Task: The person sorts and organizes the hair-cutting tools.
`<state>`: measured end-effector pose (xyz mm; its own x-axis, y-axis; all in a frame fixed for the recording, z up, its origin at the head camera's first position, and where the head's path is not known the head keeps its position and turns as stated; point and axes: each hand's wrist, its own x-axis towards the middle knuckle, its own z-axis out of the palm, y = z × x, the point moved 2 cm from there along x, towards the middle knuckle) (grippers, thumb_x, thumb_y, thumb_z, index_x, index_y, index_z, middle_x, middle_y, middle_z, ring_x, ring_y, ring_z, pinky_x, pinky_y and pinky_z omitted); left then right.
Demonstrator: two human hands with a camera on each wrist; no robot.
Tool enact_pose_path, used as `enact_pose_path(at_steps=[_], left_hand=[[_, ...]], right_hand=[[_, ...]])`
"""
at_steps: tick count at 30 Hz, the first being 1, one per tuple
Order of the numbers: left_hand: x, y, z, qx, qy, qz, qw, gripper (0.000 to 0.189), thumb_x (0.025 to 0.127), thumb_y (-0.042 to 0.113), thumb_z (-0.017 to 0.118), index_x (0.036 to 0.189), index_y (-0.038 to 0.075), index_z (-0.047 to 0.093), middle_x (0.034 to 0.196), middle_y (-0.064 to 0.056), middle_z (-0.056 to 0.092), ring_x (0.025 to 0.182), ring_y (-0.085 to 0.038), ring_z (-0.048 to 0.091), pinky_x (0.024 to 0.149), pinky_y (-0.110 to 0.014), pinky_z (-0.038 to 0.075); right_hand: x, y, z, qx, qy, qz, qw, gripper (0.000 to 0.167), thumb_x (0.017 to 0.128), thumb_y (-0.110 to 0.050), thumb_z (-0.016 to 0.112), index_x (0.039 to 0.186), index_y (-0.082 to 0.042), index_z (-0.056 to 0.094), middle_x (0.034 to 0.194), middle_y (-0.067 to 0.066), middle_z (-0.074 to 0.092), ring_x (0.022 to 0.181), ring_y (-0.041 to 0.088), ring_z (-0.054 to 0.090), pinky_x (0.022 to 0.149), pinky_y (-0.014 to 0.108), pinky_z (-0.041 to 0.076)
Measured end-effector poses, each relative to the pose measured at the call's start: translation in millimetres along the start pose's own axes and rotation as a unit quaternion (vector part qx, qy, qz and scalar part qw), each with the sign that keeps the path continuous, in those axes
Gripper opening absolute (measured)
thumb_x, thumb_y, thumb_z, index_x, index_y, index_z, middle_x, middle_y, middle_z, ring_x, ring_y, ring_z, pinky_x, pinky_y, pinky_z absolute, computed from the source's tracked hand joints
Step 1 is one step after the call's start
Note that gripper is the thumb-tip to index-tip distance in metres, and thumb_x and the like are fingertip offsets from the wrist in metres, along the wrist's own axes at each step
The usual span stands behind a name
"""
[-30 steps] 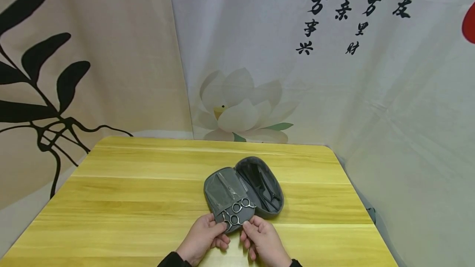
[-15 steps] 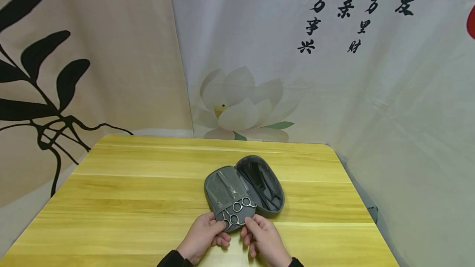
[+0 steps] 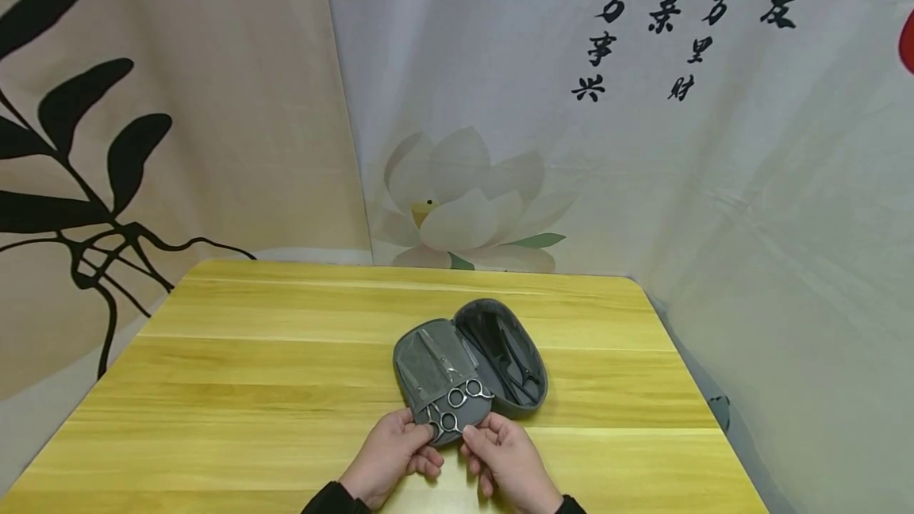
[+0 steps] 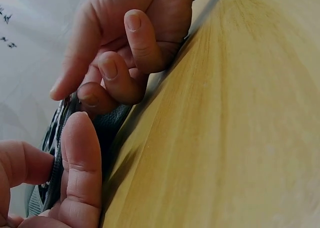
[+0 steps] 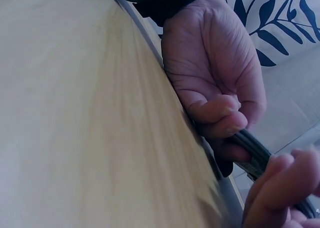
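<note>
A grey zip case point(image 3: 471, 363) lies unfolded on the table, its flat pocketed half toward me. Two pairs of scissors point(image 3: 457, 397) sit in the pocket, silver finger rings sticking out. My left hand point(image 3: 389, 450) grips the case's near left edge, thumb over the ring of the lower scissors point(image 3: 448, 421), fingers underneath. At the near right corner my right hand point(image 3: 503, 458) pinches the edge, thumb tip right at that handle's end. In the left wrist view the right hand's point(image 4: 135, 42) thumb lies above the case edge. The right wrist view shows the left hand point(image 5: 215, 72) pinching the rim.
The case's deeper half point(image 3: 531, 347) stands open at the right with black combs or clips point(image 3: 503, 355) inside. A wood-grain table point(image 3: 250, 387) reaches back to a cloth backdrop point(image 3: 485, 62) printed with a lotus, leaves and black characters.
My right thumb has shifted slightly left and toward me along the case's edge. The left hand and case have stayed in place; the head view has tilted a little.
</note>
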<state>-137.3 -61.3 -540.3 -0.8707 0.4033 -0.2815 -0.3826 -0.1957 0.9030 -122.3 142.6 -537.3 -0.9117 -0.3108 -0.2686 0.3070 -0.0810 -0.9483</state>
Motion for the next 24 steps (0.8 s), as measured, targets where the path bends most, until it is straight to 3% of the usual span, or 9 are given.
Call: enact_pose_path(at_steps=[4, 15, 24], left_hand=[[0.1, -0.1, 0.0, 0.004, -0.001, 0.002, 1.0000, 0.040, 0.103, 0.005, 0.055, 0.135, -0.015, 0.045, 0.077, -0.004, 0.071, 0.065, -0.009, 0.070, 0.063, -0.024, 0.063], [0.4, 0.3, 0.6, 0.026, 0.007, 0.008, 0.9996, 0.033, 0.102, 0.007, 0.059, 0.128, -0.011, 0.049, 0.072, -0.002, 0.070, 0.060, -0.009, 0.069, 0.060, -0.025, 0.063], [-0.8, 0.8, 2.9, 0.032, -0.001, 0.008, 0.9994, 0.031, 0.102, 0.008, 0.058, 0.126, -0.010, 0.050, 0.070, -0.002, 0.070, 0.058, -0.009, 0.069, 0.058, -0.025, 0.062]], right_hand=[[0.3, -0.5, 2.1, -0.009, 0.012, -0.002, 0.9999, 0.029, 0.105, -0.028, 0.071, 0.107, -0.002, 0.057, 0.083, -0.002, 0.069, 0.054, 0.006, 0.055, 0.042, 0.020, 0.048], [11.0, -6.0, 18.5, -0.079, 0.099, 0.016, 0.9918, 0.042, 0.102, -0.044, 0.070, 0.091, -0.004, 0.069, 0.066, -0.004, 0.066, 0.047, 0.007, 0.057, 0.037, 0.020, 0.042], [11.4, -3.7, 17.3, -0.061, 0.124, 0.035, 0.9898, 0.044, 0.106, -0.045, 0.061, 0.090, -0.005, 0.068, 0.064, -0.004, 0.067, 0.047, 0.006, 0.061, 0.035, 0.018, 0.040]])
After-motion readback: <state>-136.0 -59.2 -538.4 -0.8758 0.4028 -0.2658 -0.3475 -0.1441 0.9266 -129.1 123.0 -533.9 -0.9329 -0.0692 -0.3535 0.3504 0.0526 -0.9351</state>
